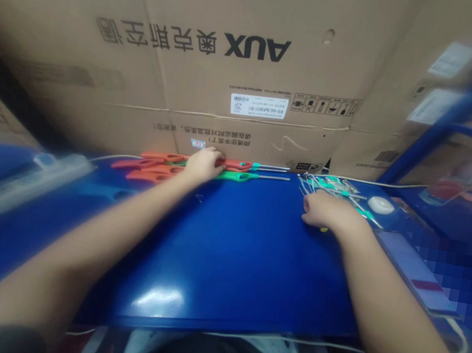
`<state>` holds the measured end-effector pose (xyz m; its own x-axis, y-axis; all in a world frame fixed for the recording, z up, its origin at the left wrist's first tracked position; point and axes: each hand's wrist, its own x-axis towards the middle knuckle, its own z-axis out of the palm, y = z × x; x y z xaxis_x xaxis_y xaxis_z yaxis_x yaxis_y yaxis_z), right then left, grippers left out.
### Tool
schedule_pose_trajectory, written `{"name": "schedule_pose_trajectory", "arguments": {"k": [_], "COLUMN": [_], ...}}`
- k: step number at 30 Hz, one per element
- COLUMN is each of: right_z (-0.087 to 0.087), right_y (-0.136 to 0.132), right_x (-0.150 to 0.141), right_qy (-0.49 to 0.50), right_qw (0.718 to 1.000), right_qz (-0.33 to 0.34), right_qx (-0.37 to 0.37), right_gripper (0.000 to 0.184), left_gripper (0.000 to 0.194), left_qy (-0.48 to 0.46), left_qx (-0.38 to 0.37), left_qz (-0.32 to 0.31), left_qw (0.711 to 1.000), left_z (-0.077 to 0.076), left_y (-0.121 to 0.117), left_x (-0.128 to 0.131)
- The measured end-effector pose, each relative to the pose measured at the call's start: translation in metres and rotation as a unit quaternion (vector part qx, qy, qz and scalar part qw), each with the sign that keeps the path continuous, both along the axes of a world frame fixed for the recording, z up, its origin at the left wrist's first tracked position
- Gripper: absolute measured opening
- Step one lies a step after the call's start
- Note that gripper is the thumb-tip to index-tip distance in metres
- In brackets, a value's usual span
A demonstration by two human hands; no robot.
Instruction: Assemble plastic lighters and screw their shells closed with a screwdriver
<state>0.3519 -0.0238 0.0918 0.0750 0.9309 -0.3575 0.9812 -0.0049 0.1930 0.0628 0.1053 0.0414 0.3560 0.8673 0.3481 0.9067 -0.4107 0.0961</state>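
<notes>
My left hand (203, 164) rests at the far edge of the blue table (227, 248), fingers curled over a row of long lighters with orange, red and green handles (159, 168) and thin metal nozzles (271, 172). My right hand (325, 210) lies knuckles up on the table, fingers curled under, beside a loose pile of thin metal rods with green ends (334, 188). Something small and yellow peeks out under that hand; I cannot make out what it is.
Large cardboard boxes (220, 58) stand as a wall behind the table. A small white oval object (381, 205) and a flat phone-like slab (414, 269) lie at the right. A blue rack post (462, 107) rises at the right. A clear plastic item (35, 177) lies at the left.
</notes>
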Motion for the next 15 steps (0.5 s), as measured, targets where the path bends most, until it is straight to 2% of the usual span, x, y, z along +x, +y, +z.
{"name": "schedule_pose_trajectory", "arguments": {"k": [4,8,13,15], "right_z": [0.003,0.004,0.003,0.002], "right_y": [-0.005,-0.009,-0.010,-0.011], "right_x": [-0.005,-0.010,-0.013,-0.015], "right_qy": [0.002,0.005,0.012,0.023], "right_qw": [1.000,1.000,1.000,0.999], "right_qz": [-0.003,0.002,0.024,0.042], "right_qx": [0.004,0.002,0.000,0.000], "right_gripper": [0.034,0.036,0.030,0.027], "left_gripper": [0.030,0.034,0.031,0.025], "left_qy": [-0.021,-0.031,-0.014,-0.008], "left_qx": [0.011,0.007,-0.014,-0.021], "left_qz": [-0.006,-0.029,-0.058,-0.033], "left_qw": [1.000,0.999,0.998,0.999], "left_z": [0.001,-0.003,-0.010,-0.007], "left_y": [-0.017,-0.047,-0.083,-0.089], "left_x": [-0.001,-0.013,-0.050,-0.069]}}
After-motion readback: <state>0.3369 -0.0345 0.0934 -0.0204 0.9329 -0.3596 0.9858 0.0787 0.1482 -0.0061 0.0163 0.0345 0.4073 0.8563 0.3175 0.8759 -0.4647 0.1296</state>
